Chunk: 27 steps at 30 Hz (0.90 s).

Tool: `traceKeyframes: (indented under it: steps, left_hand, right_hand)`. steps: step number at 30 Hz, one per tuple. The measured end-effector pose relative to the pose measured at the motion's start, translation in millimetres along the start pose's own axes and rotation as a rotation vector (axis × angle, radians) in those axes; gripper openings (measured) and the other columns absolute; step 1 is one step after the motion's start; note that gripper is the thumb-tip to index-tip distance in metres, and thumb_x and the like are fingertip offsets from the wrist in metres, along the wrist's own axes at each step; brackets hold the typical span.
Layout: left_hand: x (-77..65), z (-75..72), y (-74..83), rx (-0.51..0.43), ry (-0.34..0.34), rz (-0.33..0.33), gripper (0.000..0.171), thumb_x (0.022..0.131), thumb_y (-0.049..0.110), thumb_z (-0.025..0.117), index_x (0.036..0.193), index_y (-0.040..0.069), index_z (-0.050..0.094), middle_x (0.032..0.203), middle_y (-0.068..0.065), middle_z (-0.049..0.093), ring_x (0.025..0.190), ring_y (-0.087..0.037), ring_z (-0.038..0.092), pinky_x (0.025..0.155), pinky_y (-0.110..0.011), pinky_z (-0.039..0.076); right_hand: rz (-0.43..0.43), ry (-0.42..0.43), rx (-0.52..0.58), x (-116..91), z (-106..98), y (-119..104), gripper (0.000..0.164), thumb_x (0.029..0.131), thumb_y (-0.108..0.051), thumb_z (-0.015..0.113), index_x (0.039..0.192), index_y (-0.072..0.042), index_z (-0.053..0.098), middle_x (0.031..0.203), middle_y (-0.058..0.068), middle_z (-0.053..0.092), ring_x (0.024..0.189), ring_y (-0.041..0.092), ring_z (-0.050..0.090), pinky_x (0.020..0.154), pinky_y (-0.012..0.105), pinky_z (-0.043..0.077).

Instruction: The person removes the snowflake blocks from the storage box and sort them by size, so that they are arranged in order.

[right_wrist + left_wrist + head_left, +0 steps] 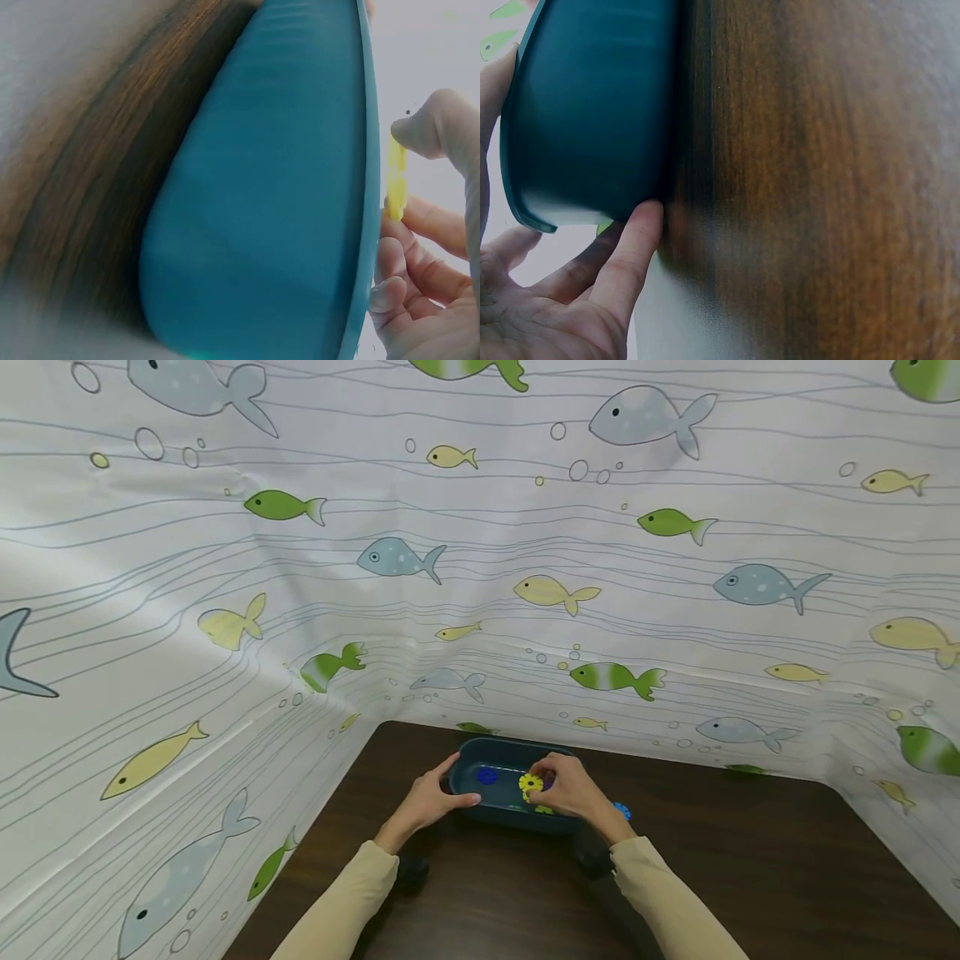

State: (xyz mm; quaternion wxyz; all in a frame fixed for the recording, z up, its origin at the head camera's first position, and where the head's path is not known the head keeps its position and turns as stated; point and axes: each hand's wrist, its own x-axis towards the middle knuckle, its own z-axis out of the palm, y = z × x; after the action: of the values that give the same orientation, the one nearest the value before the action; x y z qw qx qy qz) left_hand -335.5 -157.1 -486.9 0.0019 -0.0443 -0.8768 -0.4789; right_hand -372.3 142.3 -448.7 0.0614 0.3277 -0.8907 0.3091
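A dark teal plastic basin (517, 817) stands on the table. My left hand (424, 797) holds its left end, the thumb over the front rim and the fingers around the outer wall. In the left wrist view, the fingertips (646, 217) touch the basin's wall low down. Above the basin's right half, my right hand (572, 789) pinches a yellow flower-shaped disc (530, 783) between thumb and fingers. The right wrist view shows this disc (397, 176) edge-on, just beyond the rim. Inside the basin lie a blue flower-shaped disc (487, 775) and a yellow-green one (543, 810).
Another blue disc (621, 810) shows beside the right wrist, on the table outside the basin. The dark wooden table (735, 852) reaches back to a white fish-printed sheet (510, 510) that rises behind and at both sides.
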Motion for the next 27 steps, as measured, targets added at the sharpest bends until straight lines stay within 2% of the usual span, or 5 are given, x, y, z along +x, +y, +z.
traceKeyframes:
  steps: [7,20,27]
  left_hand:
    - [-1.5,-1.0,-1.2,0.009,0.002,-0.002,0.103,0.089,0.044,0.090,0.172,0.017,0.036,0.169,-0.030,0.045,0.152,-0.055,0.049,0.117,-0.073,0.047]
    - [0.3,-1.7,-2.7,0.017,-0.007,0.015,0.104,0.089,0.048,0.090,0.172,0.016,0.036,0.168,-0.032,0.046,0.151,-0.055,0.050,0.116,-0.072,0.049]
    - [1.4,-1.2,-3.2,0.016,-0.010,0.018,0.106,0.088,0.049,0.090,0.172,0.016,0.035,0.169,-0.031,0.045,0.151,-0.055,0.049,0.116,-0.072,0.049]
  right_hand:
    - [0.027,0.081,-0.026,-16.3,-9.2,2.5,0.030,0.089,-0.020,0.085,0.113,-0.003,0.081,0.105,0.007,0.075,0.094,0.020,0.066,0.084,0.034,0.060]
    - [0.060,0.226,-0.020,-44.3,-25.0,20.5,0.027,0.084,-0.015,0.091,0.107,-0.004,0.082,0.098,0.003,0.074,0.088,0.015,0.064,0.080,0.026,0.058]
    - [0.094,0.264,-0.029,-58.8,-30.6,36.5,0.025,0.084,-0.014,0.091,0.104,-0.004,0.081,0.096,0.003,0.074,0.085,0.014,0.062,0.076,0.023,0.055]
